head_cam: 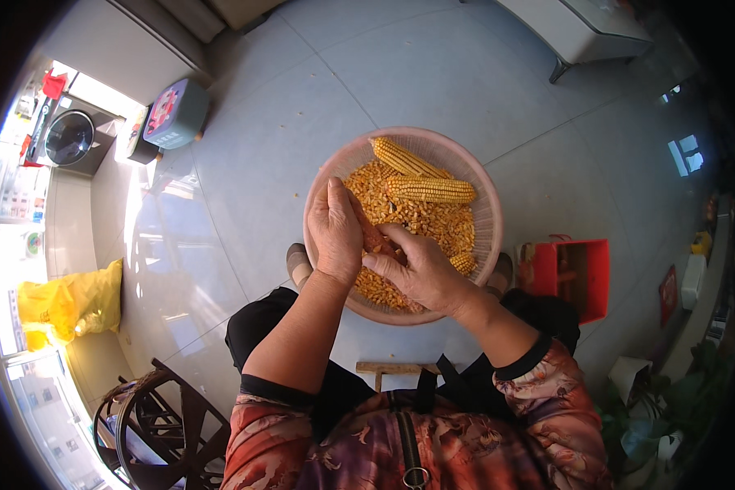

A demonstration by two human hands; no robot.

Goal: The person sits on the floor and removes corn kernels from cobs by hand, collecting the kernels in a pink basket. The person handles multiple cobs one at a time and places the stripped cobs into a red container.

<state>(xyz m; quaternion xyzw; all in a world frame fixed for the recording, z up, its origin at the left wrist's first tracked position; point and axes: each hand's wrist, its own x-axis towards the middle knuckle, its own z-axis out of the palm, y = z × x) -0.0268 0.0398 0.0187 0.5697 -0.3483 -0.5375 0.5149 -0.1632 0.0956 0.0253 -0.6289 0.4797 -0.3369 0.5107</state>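
Over a round pink plastic basket (495, 220) of loose corn kernels (429, 220), my left hand (335, 229) grips a reddish corn cob (372, 236) that looks mostly stripped. My right hand (419, 269) bends around the cob's lower side, thumb and fingers against it; another reddish piece shows beneath this hand. Two yellow ears of corn, one slanting (407, 158) and one lying nearly level (432, 189), rest on the kernels at the far side. The end of another yellow ear (463, 264) shows at the right, near the basket's wall. My palms hide part of the cob.
A red box (595, 282) with cobs inside stands on the floor to the right. A wooden stool (398, 368) is below me. Stray kernels dot the tiles. Left are a yellow bag (98, 300), a dark round-framed chair (159, 429) and a padded stool (180, 116).
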